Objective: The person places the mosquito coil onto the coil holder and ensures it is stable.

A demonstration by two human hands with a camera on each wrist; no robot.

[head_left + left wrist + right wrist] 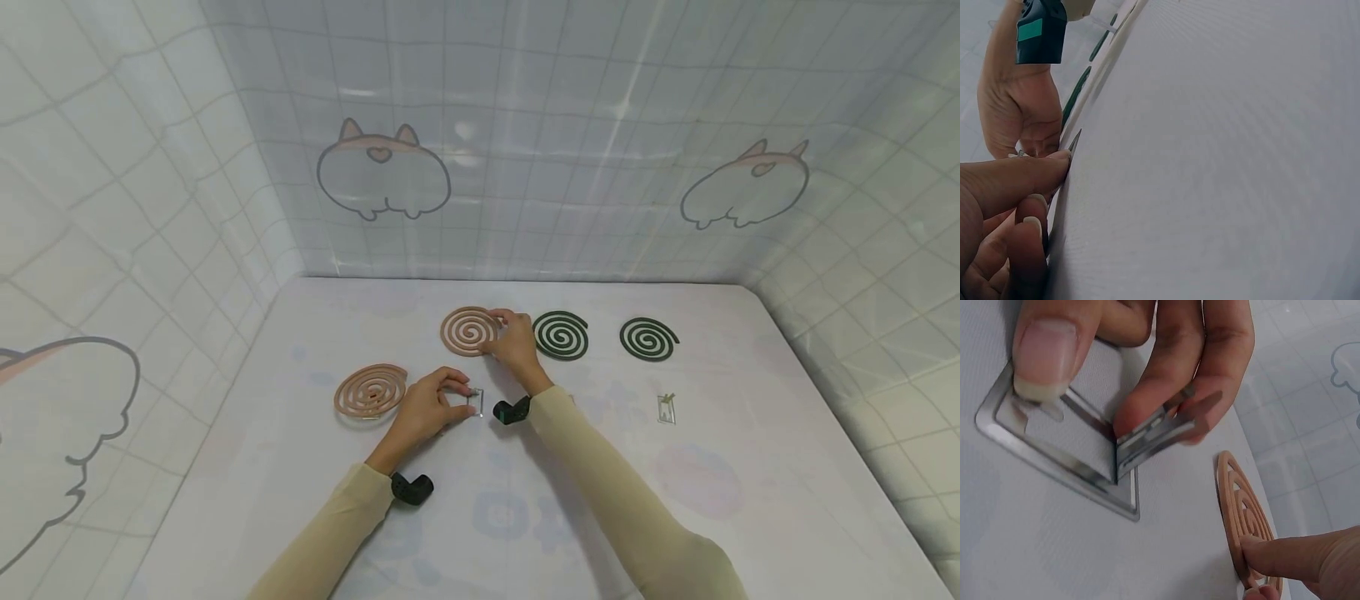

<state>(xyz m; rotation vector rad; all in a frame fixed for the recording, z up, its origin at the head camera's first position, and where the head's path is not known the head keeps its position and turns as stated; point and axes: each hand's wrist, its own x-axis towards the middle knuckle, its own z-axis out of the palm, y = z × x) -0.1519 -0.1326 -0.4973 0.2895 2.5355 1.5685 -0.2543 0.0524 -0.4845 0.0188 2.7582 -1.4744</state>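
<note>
My left hand (427,407) pinches a small metal coil stand (1124,501) at the table's middle, thumb on one side of its frame. A bent prong of the stand sticks up beside the fingers in the right wrist view. Just beyond, my right hand (519,346) grips the right edge of a brown mosquito coil (448,333) between thumb and fingers. In the right wrist view that thumb presses on the coil's face, with a fingertip at its lower edge. Left of my left hand, a second brown coil (347,398) sits slightly raised, a bit of metal showing under its near edge.
Two dark green mosquito coils, a nearer one (562,336) beside my right hand and another (649,340) farther right, lie flat on the white table (300,500). Another metal stand (667,410) lies at the right. Tile-patterned sheets (540,167) enclose the back and sides.
</note>
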